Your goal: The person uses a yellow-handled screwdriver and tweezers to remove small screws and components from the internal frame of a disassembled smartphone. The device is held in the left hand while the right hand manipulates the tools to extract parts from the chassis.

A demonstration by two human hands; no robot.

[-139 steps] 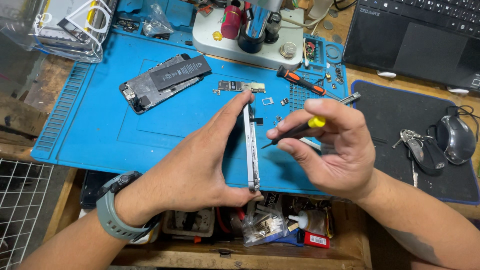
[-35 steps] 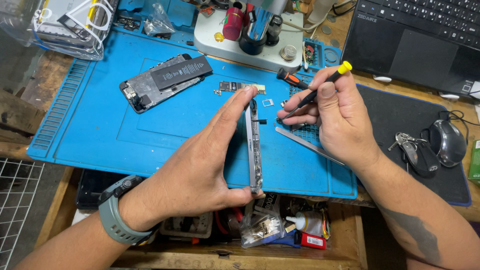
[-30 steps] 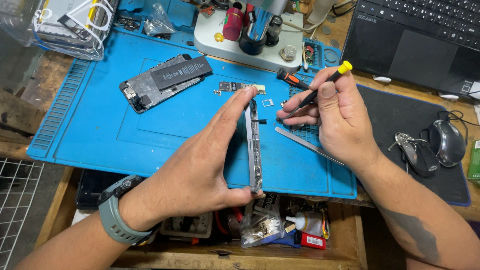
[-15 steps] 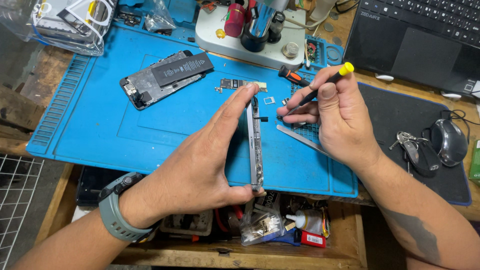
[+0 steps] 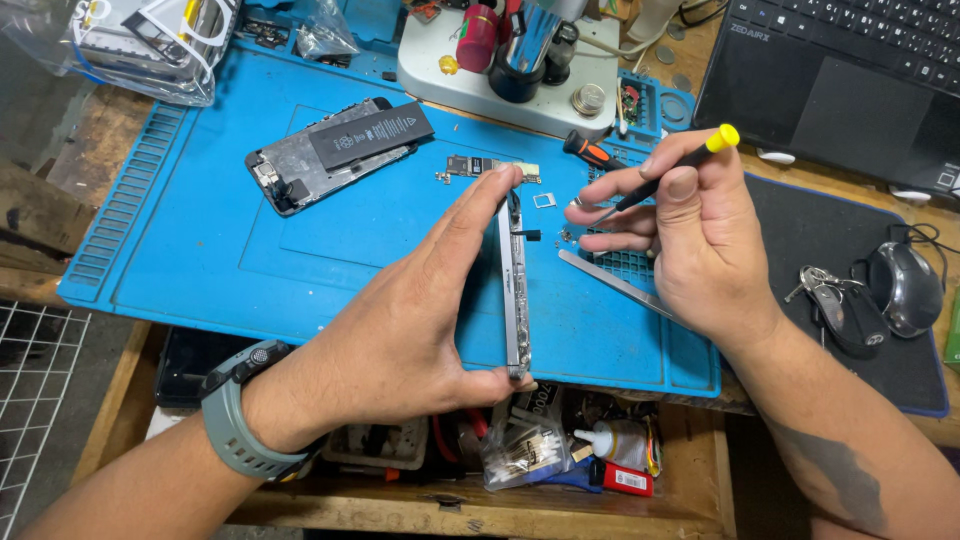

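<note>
Below the near edge of the blue work mat (image 5: 180, 260), an open wooden drawer (image 5: 560, 500) holds a clear bag of cotton swabs (image 5: 525, 455), a small white glue bottle (image 5: 615, 440) and a red packet (image 5: 625, 478); the rest of its contents are too crowded to identify. At the far right of the mat, a small blue parts tray (image 5: 650, 105) contains tiny components that cannot be made out. A clear plastic bag (image 5: 130, 40) at the far left encloses white parts, cut off by the frame edge.

A laptop (image 5: 850, 80) at the far right is partly out of view. The base of a microscope stand (image 5: 470, 80) is visible; its upper part is cut off.

The left hand (image 5: 400, 320) holds a phone frame (image 5: 513, 290) on edge above the near centre of the mat, thumb under its near end, fingertips (image 5: 500, 185) curled over the far end. The frame's inner face is turned away and hidden.

The right hand (image 5: 690, 240) pinches a yellow-capped screwdriver (image 5: 670, 175) between thumb and forefinger, its tip just right of the frame's far end; whether it touches cannot be told. The remaining fingers are loosely extended. Metal tweezers (image 5: 610, 285) lie on the mat beneath that hand, partly hidden by it.

A dismantled phone body with black battery (image 5: 345, 145) rests far left on the mat. A set of keys (image 5: 830, 300) and a mouse (image 5: 905, 285) sit on a black pad (image 5: 800, 230) at right.
</note>
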